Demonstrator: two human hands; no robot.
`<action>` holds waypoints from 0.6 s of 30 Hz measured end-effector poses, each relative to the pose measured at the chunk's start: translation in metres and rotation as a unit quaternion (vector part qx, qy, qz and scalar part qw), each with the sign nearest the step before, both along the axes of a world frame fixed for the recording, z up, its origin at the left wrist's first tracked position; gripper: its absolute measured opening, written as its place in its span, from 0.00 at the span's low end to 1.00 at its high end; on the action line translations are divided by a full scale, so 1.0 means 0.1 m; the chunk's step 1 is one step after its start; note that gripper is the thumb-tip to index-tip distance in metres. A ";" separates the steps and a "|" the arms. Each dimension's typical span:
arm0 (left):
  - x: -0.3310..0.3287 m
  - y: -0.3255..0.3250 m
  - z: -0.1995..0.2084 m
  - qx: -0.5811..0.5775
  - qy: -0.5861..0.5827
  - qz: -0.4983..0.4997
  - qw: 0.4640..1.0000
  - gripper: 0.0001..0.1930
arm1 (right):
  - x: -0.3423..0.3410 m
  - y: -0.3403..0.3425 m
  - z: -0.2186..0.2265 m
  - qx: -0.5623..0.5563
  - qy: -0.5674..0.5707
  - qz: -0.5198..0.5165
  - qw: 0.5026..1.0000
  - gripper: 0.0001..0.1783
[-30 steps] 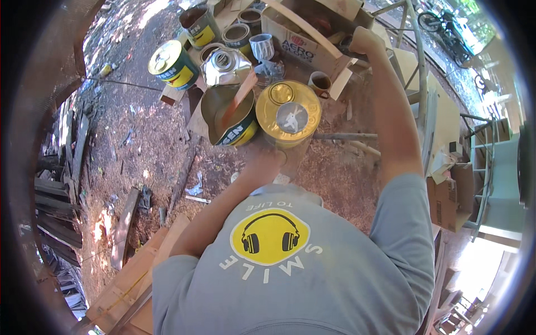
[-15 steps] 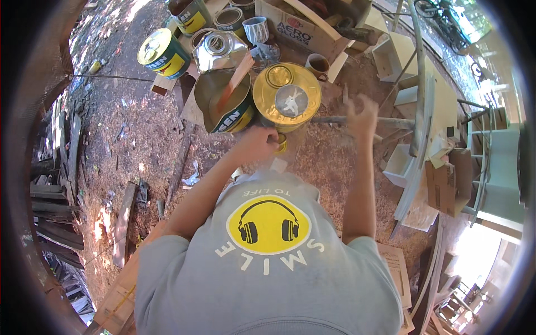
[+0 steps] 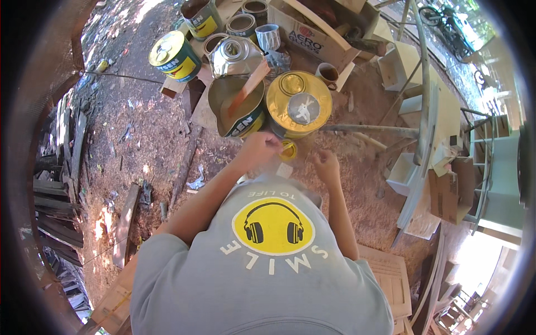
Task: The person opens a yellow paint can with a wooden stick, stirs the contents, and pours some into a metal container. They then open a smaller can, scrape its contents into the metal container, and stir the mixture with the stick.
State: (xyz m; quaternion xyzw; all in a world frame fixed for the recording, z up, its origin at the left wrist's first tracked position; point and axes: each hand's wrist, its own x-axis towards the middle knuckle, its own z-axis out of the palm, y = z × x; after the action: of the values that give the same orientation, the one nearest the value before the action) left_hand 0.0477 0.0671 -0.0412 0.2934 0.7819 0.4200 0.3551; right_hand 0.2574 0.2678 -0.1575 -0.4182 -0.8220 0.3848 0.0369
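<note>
My left hand is closed, its fingers curled in front of the dark green paint tin and the large gold tin. Right by its fingertips is a small round yellow cap-like piece; I cannot tell whether the fingers grip it. My right hand is at the gold tin's near right, fingers bent together in a pinch, and anything in them is too small to make out. The open paint tin on the left contains brownish liquid, with a flat wooden stick leaning in it.
Behind stand a silver can, a closed green-and-yellow tin, a stained cup, a brown mug and a cardboard box. Wooden poles and pale wooden boxes are on the right. Boards lie left.
My right hand has come down and inward, nearer my left hand. My left hand stays by the tins, with more of the yellow piece showing. The whole view has shifted slightly.
</note>
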 end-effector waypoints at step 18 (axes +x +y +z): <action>-0.04 -0.10 0.24 0.251 -0.434 0.242 0.831 0.06 | 0.04 -0.14 0.17 -0.023 -0.003 0.035 0.999 0.25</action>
State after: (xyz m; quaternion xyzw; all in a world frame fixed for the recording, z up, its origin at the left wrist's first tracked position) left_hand 0.0438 0.0572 -0.0172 -0.0388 0.4611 0.7584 0.4591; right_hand 0.2609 0.2543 -0.1401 -0.3911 -0.8269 0.4038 0.0114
